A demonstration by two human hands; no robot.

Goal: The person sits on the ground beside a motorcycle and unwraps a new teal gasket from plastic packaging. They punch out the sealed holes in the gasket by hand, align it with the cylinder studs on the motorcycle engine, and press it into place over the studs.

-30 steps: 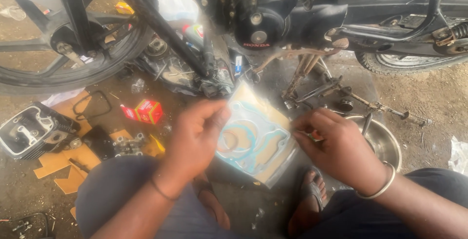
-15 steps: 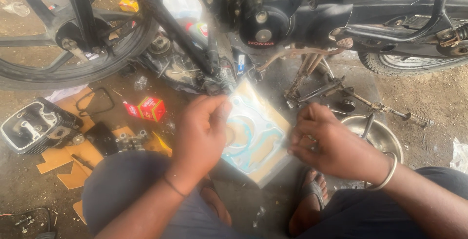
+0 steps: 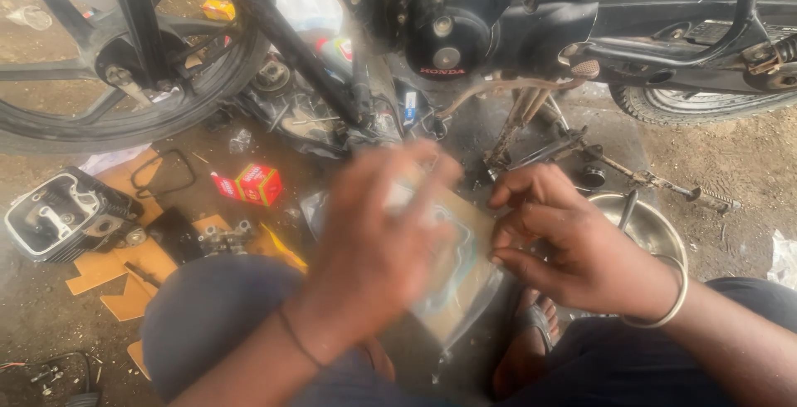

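I squat on the ground beside a motorcycle. Between my knees is a clear plastic packet of flat gaskets on a card backing (image 3: 465, 270). My left hand (image 3: 378, 241) is blurred with motion; it lies over the packet's upper left part and grips it there. Fingers of my right hand (image 3: 564, 245) pinch the packet's right edge. A metal bangle sits on my right wrist, a thin band on my left.
The motorcycle engine (image 3: 465, 25) and front wheel (image 3: 124, 66) stand ahead. A cylinder head (image 3: 62, 216), small red box (image 3: 259, 184), cardboard scraps (image 3: 116, 270) and a black gasket ring (image 3: 162, 176) lie at left. A steel bowl (image 3: 643, 224) sits at right.
The packet has dropped lower and tilted flatter between my knees. My left hand has slid across its top, moving fast. My right hand has shifted from the lower edge to the right edge.
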